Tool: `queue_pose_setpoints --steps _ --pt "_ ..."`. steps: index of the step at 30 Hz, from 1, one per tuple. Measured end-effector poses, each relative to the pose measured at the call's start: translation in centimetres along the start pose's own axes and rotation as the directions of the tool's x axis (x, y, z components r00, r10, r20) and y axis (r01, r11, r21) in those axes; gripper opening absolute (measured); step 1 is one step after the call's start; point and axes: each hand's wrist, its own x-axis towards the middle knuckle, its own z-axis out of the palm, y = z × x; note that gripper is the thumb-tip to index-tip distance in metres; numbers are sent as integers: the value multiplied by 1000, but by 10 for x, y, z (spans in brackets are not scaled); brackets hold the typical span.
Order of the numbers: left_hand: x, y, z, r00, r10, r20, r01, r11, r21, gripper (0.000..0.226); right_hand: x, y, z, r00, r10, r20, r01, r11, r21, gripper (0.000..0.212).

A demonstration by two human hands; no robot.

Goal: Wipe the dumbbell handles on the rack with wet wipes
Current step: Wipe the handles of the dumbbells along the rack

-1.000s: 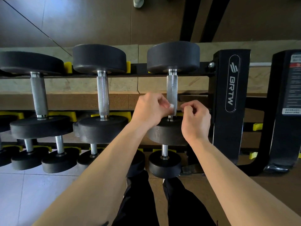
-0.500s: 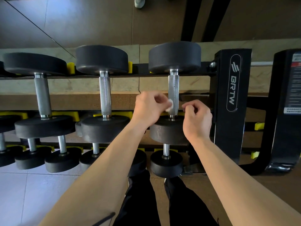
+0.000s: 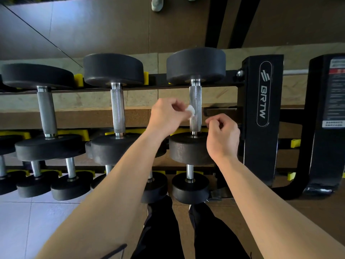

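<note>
- Since a second ago the left grip [image 3: 166, 116] is carrying the wipe [image 3: 190, 110] a little way up the handle [image 3: 195, 98], from near its lower end toward the middle. The right grip [image 3: 224, 135] is staying roughly where it was.
- The left grip is pinching the small, wadded white wipe between thumb and fingertips, and the wipe is touching the left side of the handle about halfway along.
- The right grip is hovering just beside the handle's right side, lower than the wipe. Its fingers are curling in with the thumb meeting the forefinger, and nothing is showing between them.
- The handle is showing as part of the rightmost dumbbell [image 3: 196, 66] on the top tier, which is lying across the rack [image 3: 263, 146] next to the black upright lettered BRTW.
- Two more dumbbells are lying to the left on the same tier, showing the mid handle [image 3: 117, 109] and the far handle [image 3: 46, 113].
- Lower dumbbells [image 3: 190, 187] are resting on the tier beneath, smaller in size.
- Black trousers [image 3: 160, 230] are showing under the forearms, and pale shoes [image 3: 157, 3] are standing at the top edge.
</note>
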Motion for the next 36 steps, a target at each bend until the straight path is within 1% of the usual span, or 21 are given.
queue_pose_setpoints --steps 3,5,7,10,12,14,15,16,17,19,20,21,23,25,26,27,28,30,32,34,36 --pt "16 10 0 986 0 -166 -15 996 -91 16 0 0 0 1000 -5 4 5 1000 -19 23" --pt "16 11 7 979 28 -200 -50 993 -105 14 0 -1 1 1000 -9 8 10 1000 -23 24" --pt "10 8 12 976 61 -209 -79 994 -79 12 -1 -1 0 1000 -11 8 11 1000 -23 24" --pt "2 -2 9 986 80 -145 -86 996 -31 8 -1 -1 0 1000 -8 8 8 1000 -23 23" --pt "-2 -9 3 999 54 -1 -54 998 36 8 -1 -1 1 1000 -3 10 3 1000 -17 23" --pt "-4 -15 -1 986 19 165 -42 989 139 10 -1 -1 1 1000 1 7 -1 1000 -12 24" --pt "-5 -17 -2 980 8 200 -39 988 153 11 -1 -1 1 1000 1 6 -1 1000 -15 24" --pt "-5 -18 -2 982 8 187 -31 992 124 10 -1 -1 1 1000 1 4 -1 1000 -17 24" --pt "-4 -18 -1 991 8 136 -16 998 56 10 0 -1 1 1000 -1 2 1 1000 -16 24" --pt "-4 -13 4 1000 2 -9 -3 996 -87 9 -1 -1 1 1000 1 0 -1 1000 -18 24" --pt "-5 -11 7 998 1 -56 -8 993 -118 9 0 -1 1 1000 3 -1 -3 1000 -20 24" --pt "-7 -9 8 997 2 -71 -11 992 -127 9 0 -1 1 1000 4 -1 -4 1000 -21 24" --pt "-13 -12 7 1000 7 -5 -7 995 -104 10 -1 -1 1 1000 5 2 -5 1000 -24 23" --pt "-19 -17 4 991 11 137 -13 1000 7 12 -1 0 1 1000 5 3 -5 1000 -19 23" --pt "-21 -18 3 984 22 177 -34 997 65 12 -1 -1 1 1000 5 2 -5 1000 -15 23" --pt "-20 -18 3 984 45 171 -61 994 88 11 -1 0 0 1000 4 1 -4 1000 -11 23" --pt "-17 -15 4 990 75 120 -84 994 72 10 -1 -1 0 1000 2 0 -2 1000 -7 23" --pt "-5 -3 7 993 92 -71 -94 995 -27 9 0 -1 0 1000 2 -2 -2 1000 1 23" --pt "9 12 10 966 91 -242 -118 988 -100 9 0 0 0 1000 5 -6 -5 1000 14 23" --pt "18 22 16 942 138 -306 -169 983 -77 9 -1 1 -1 1000 5 -5 -5 1000 30 22" --pt "14 20 21 922 252 -295 -252 967 38 10 -1 1 -1 1000 4 -4 -4 999 32 22"
